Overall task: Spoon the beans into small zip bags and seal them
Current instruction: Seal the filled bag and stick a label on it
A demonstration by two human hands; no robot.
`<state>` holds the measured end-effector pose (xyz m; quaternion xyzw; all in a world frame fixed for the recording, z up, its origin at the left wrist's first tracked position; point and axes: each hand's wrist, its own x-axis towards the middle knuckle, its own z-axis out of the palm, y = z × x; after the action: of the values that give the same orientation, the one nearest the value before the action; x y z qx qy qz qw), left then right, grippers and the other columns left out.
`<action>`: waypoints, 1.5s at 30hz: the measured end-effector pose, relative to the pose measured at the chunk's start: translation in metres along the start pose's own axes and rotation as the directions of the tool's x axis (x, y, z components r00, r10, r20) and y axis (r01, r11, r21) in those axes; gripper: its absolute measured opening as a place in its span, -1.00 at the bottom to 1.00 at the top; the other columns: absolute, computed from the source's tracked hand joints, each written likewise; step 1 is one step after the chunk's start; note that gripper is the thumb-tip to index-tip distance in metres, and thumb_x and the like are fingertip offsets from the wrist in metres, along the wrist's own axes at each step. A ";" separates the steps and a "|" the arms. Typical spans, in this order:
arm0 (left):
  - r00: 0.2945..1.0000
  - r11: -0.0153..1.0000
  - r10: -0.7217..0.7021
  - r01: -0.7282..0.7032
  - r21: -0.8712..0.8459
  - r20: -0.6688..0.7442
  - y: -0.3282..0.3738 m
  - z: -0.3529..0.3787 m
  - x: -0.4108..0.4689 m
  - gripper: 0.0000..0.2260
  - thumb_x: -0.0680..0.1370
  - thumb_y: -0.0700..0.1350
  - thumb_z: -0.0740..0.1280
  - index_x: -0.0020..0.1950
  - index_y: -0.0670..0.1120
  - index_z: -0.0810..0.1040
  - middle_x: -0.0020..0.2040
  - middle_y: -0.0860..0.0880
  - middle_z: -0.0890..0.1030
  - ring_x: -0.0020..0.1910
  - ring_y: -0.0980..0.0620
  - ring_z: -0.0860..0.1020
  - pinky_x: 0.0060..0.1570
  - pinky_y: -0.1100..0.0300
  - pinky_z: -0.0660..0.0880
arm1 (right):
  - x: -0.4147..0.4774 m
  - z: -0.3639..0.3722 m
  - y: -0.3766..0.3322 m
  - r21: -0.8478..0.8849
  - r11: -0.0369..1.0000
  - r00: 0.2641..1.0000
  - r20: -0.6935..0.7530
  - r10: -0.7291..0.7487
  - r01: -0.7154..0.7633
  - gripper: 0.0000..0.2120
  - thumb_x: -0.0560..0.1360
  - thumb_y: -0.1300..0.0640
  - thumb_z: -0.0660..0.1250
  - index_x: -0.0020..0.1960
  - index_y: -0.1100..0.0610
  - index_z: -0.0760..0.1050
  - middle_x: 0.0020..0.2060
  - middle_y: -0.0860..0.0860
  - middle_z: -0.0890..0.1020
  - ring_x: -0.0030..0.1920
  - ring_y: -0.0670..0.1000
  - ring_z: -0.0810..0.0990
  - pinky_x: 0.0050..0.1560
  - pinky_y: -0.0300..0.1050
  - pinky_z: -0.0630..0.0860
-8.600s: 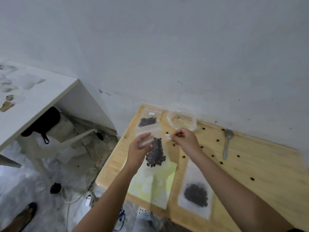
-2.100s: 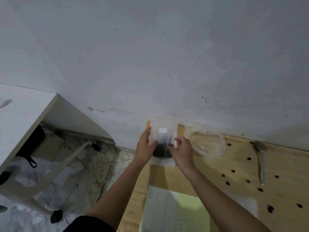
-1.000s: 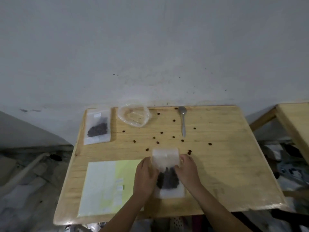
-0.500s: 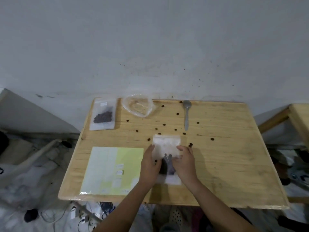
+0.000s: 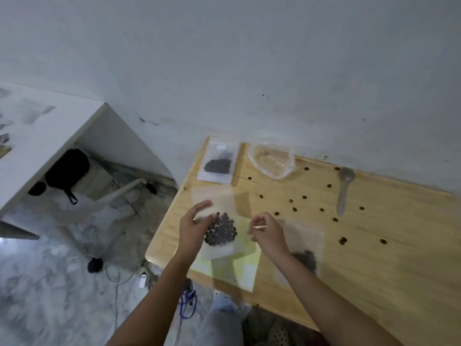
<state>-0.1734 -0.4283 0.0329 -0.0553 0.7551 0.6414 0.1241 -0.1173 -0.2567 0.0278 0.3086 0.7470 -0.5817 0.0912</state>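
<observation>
1. Left hand (image 5: 192, 228): raised above the left edge of the wooden desk (image 5: 374, 258), fingers closed on the side of a small clear zip bag (image 5: 220, 221) that holds dark beans (image 5: 220, 232) gathered in its lower part.
2. Right hand (image 5: 268, 231): fingers curled and pinched beside the bag's right edge; contact with the plastic cannot be told.
3. Sealed bag (image 5: 218, 162) of beans: flat at the far left corner.
4. Empty clear pouch (image 5: 272, 159): just right of it, by the wall.
5. Spoon (image 5: 345, 188): near the far edge, among scattered beans (image 5: 294, 209).
6. Third bag (image 5: 303, 248): flat near the near edge, partly hidden by the right forearm.
7. Pale green sheet (image 5: 234, 268): at the near left corner.
</observation>
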 end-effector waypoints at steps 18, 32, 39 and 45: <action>0.986 0.971 -0.042 0.001 -0.240 -0.163 0.003 -0.034 0.016 -0.64 0.51 -0.40 0.26 0.20 -0.02 0.51 0.07 -0.03 0.61 -0.05 -0.03 0.59 -0.01 0.11 0.51 | 0.019 0.016 -0.005 -0.174 0.985 1.000 -0.022 -0.009 0.005 -0.93 0.52 0.23 0.30 -0.15 0.19 0.50 -0.23 0.03 0.56 -0.19 0.02 0.53 -0.26 -0.18 0.49; 0.936 0.989 0.080 -0.031 -0.144 0.343 0.058 0.021 0.072 -0.44 0.46 -0.53 0.18 0.34 -0.03 0.40 0.26 0.12 0.51 0.10 -0.02 0.62 0.05 0.16 0.53 | 0.061 -0.002 -0.125 -0.039 0.941 0.936 -0.094 -0.339 0.337 -0.92 0.41 0.23 0.43 -0.18 0.14 0.53 -0.27 -0.05 0.60 -0.26 -0.13 0.55 -0.27 -0.47 0.45; 0.910 0.995 0.066 -0.029 -0.095 0.409 0.069 0.025 0.098 -0.43 0.44 -0.56 0.16 0.35 -0.10 0.39 0.24 0.09 0.48 0.03 0.23 0.61 0.02 0.30 0.53 | 0.082 0.004 -0.135 -0.070 0.940 0.926 -0.165 -0.341 0.334 -0.89 0.39 0.26 0.44 -0.20 0.14 0.52 -0.32 -0.08 0.55 -0.31 -0.20 0.49 -0.29 -0.52 0.40; 0.894 0.994 0.092 -0.057 -0.092 0.438 0.075 0.026 0.115 -0.46 0.46 -0.54 0.18 0.37 -0.15 0.37 0.24 0.06 0.46 0.01 0.34 0.58 -0.08 0.43 0.47 | 0.100 0.011 -0.141 -0.108 0.946 0.927 -0.191 -0.323 0.307 -0.89 0.38 0.24 0.45 -0.20 0.15 0.52 -0.33 -0.08 0.56 -0.33 -0.20 0.49 -0.31 -0.47 0.42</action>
<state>-0.2996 -0.3809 0.0714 0.1158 0.6837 0.6699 0.2654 -0.2790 -0.2497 0.0894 0.2395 0.8139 -0.5248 -0.0695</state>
